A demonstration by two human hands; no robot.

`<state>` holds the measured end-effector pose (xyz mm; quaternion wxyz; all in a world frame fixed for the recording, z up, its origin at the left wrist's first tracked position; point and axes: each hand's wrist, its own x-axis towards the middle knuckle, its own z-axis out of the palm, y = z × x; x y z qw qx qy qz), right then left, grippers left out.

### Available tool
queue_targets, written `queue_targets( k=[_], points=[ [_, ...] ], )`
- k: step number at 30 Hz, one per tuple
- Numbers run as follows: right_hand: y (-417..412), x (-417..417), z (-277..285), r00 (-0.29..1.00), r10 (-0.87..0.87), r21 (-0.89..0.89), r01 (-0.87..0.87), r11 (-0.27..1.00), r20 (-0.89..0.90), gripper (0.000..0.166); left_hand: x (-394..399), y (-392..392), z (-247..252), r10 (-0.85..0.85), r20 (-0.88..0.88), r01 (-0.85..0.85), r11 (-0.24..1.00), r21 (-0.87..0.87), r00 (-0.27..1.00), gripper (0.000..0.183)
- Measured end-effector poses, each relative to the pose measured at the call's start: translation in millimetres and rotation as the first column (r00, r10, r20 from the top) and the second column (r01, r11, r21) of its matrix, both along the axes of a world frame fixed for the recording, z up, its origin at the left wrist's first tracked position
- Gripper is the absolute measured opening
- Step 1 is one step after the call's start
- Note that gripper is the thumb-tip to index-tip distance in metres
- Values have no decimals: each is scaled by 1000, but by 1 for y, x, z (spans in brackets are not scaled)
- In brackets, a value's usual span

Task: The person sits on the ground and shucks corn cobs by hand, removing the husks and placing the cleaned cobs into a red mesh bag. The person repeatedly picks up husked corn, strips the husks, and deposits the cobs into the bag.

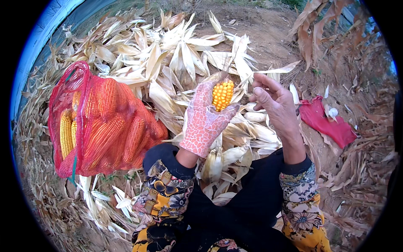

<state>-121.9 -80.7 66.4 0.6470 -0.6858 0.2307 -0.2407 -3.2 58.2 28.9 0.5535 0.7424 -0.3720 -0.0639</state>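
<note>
My left hand (207, 116) wears an orange-and-white patterned glove and grips a partly husked ear of corn (223, 95). Yellow kernels show between thumb and fingers, while the ear's lower part is hidden by the glove. Just right of the ear is my right hand (270, 100), bare, its fingers curled and spread apart, near a thin strip of husk (278, 70). On the left lies a red mesh bag (82, 126) filled with several husked ears; some yellow cobs (66, 134) show at its mouth. Unhusked ears (214, 165) lie between my legs.
Dry pale husks (185, 47) are heaped in front of me and around the bag. A red glove or cloth (327, 121) lies on the soil to the right. Dry corn stalks and leaves (310, 34) stand at the upper right, with more leaf litter (368, 176) along the right side.
</note>
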Motion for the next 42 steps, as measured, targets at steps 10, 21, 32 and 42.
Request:
queue_targets(
  k=[10, 21, 32, 42],
  points=[
    [8, 7, -4, 987, 125, -205, -143, 968, -96, 25, -11, 8, -3, -223, 372, 89, 934, 345, 901, 56],
    [31, 14, -5, 937, 173, -817, 163, 553, 304, 18, -4, 0, -6, -194, 429, -42, 875, 483, 882, 50],
    [12, -12, 8, 918, 139, -549, -338, 765, -372, 13, 13, 6, -8, 37, 201, -88, 963, 254, 979, 56],
    [12, -6, -4, 981, 102, -283, -146, 948, -164, 32, 4, -3, 0, -352, -339, 344, 935, -85, 872, 43]
  ],
)
